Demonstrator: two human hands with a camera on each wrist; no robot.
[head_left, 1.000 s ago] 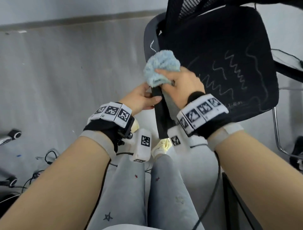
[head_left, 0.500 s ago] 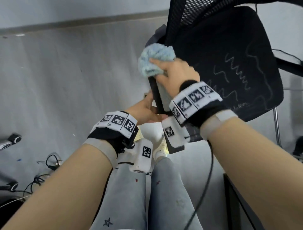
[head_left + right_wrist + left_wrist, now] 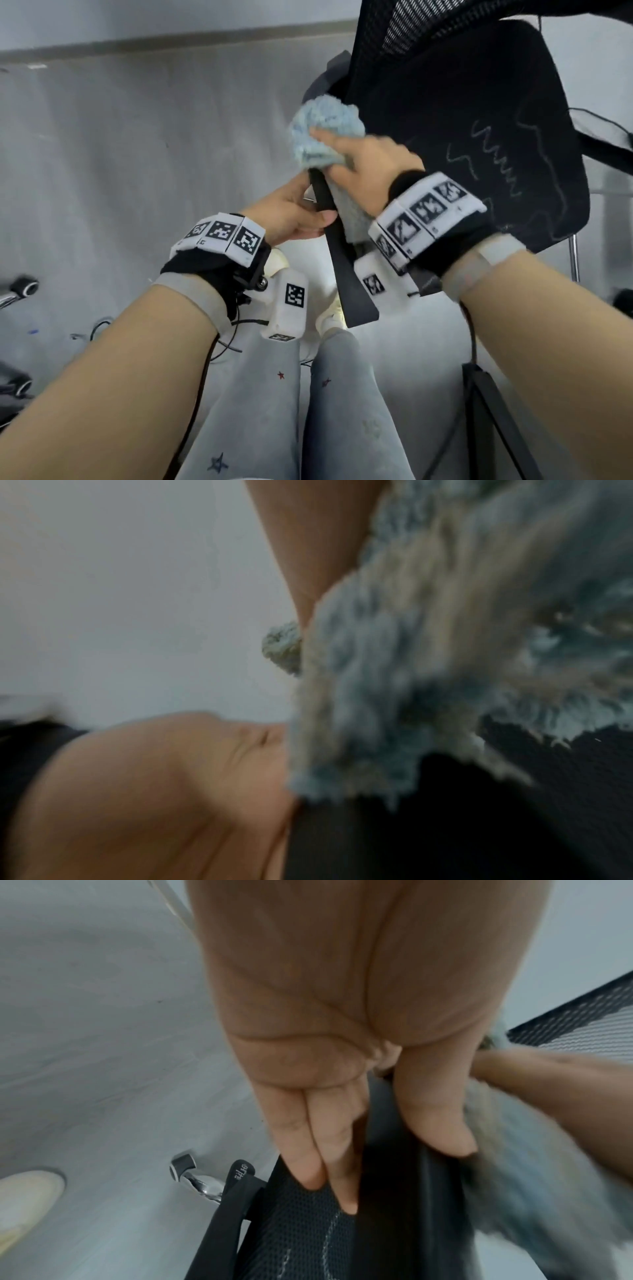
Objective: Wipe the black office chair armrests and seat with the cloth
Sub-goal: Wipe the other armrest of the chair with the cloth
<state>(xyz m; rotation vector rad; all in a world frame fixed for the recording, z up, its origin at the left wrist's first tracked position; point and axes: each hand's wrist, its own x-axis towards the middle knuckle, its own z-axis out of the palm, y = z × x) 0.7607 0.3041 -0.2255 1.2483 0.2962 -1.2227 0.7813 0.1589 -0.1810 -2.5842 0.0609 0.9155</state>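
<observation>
The black office chair's left armrest (image 3: 337, 246) runs as a narrow black bar toward me, with the black mesh seat (image 3: 479, 144) to its right. My right hand (image 3: 363, 161) grips a fluffy light-blue cloth (image 3: 322, 133) wrapped over the far part of the armrest. My left hand (image 3: 298, 216) holds the armrest just below the cloth, thumb on top and fingers on its left side. In the left wrist view the fingers (image 3: 329, 1150) and thumb pinch the black armrest (image 3: 394, 1191), with the cloth (image 3: 534, 1164) beside them. The right wrist view is filled by the blurred cloth (image 3: 445, 656).
White squiggly marks (image 3: 496, 154) show on the seat. The mesh backrest (image 3: 428, 27) rises at the top. Grey floor lies to the left, with cables (image 3: 99, 329) and chair casters (image 3: 24, 287) at the left edge. My legs (image 3: 274, 411) stand below; a black stand (image 3: 496, 428) is lower right.
My right hand has slid the cloth farther along the armrest, away from me. My left hand has kept its hold on the armrest below it.
</observation>
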